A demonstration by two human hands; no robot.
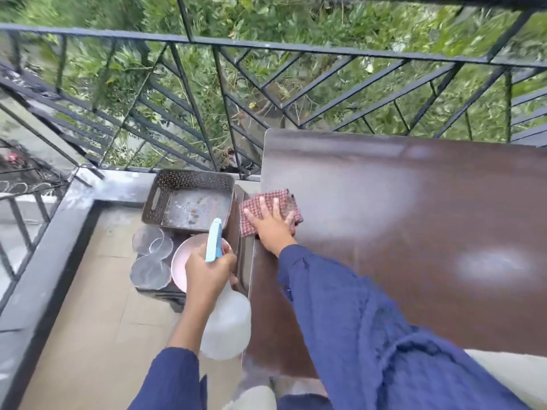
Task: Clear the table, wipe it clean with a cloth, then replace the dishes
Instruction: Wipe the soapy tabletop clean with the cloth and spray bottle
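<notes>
cloth (270,213) on the table (414,232), left edge | right hand (273,224) flat on it, fingers spread, pressing | step: wiping; next: sweep right across the top | left hand (208,269) curled round spray bottle (225,321) | dishes (179,261) seemingly stacked beside the table

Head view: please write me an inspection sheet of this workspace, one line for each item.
Surface: brown table, pale patches on it; glare or moisture, cannot tell.
Job's things: checked cloth at the table's left edge; pink plate and glass dishes set off the table, beside a brown basket.
Clutter: nothing seen.
Hands: right hand presses flat on the cloth; left hand grips a spray bottle.
Cables: nothing seen.
Surroundings: black railing, greenery beyond, tiled floor.
</notes>
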